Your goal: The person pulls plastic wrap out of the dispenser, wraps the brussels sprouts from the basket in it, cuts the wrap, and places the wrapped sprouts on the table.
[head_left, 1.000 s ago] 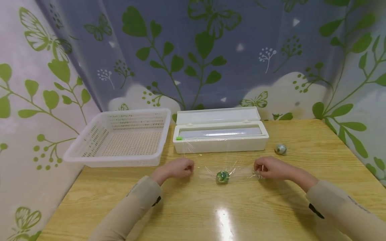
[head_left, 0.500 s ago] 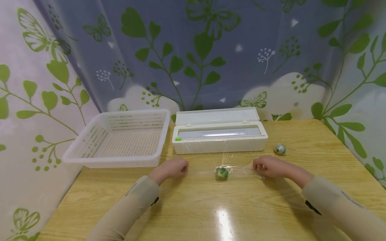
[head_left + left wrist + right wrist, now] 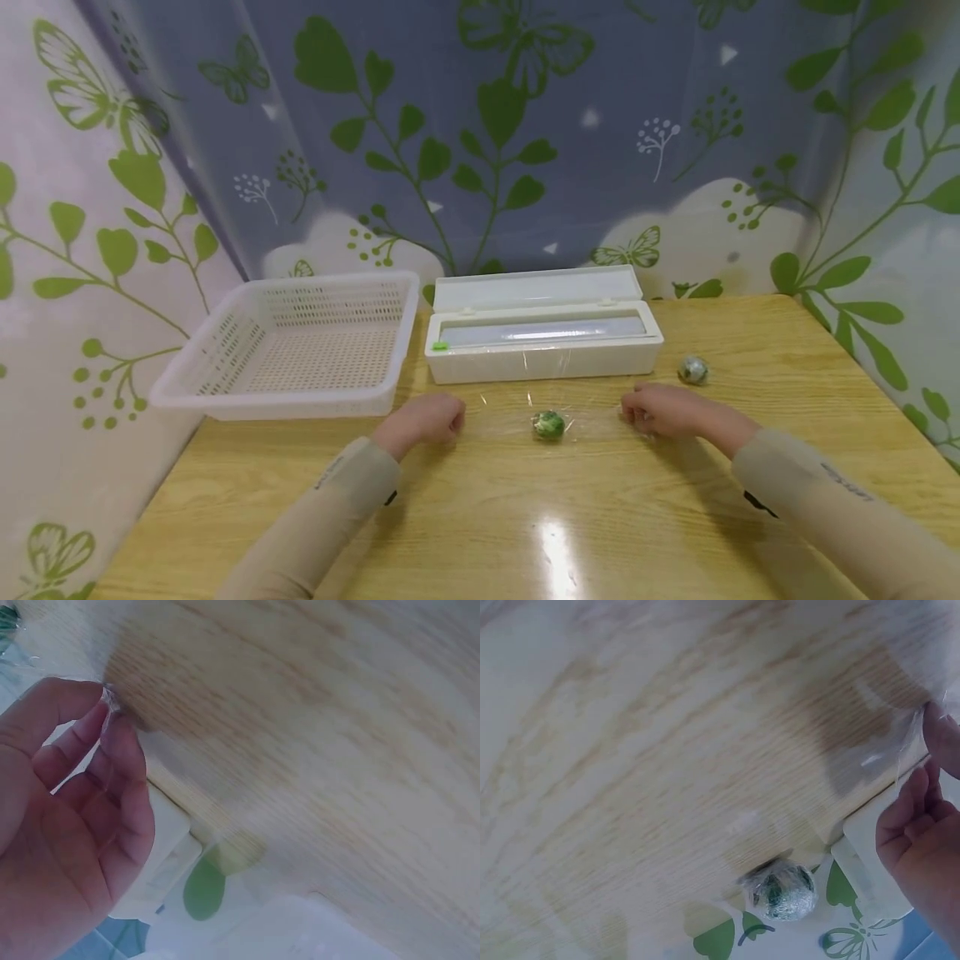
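Clear plastic wrap [image 3: 502, 418] runs from the white dispenser box [image 3: 543, 364] toward me, stretched low over the table between my hands. My left hand [image 3: 431, 419] pinches its left corner, where the film bunches between thumb and fingertips in the left wrist view. On the right side, my right hand [image 3: 662, 410] pinches the other corner; the film shows at thumb and fingers in the right wrist view. A small green Brussels sprout [image 3: 548, 425] lies midway between the hands, overlapped with the film. Behind my right hand sits a second sprout [image 3: 781, 891] wrapped in film.
A white perforated basket [image 3: 273, 406] stands at the back left, beside the dispenser box. The box's lid [image 3: 536, 289] is raised, showing the wrap roll [image 3: 543, 332] and a green slider [image 3: 440, 346] on its front edge. A patterned curtain [image 3: 480, 125] hangs behind the table.
My left hand has moved slightly left, drawing the film wider. The sprout has shifted a little toward the box, and the wrinkles spreading from it have smoothed out.
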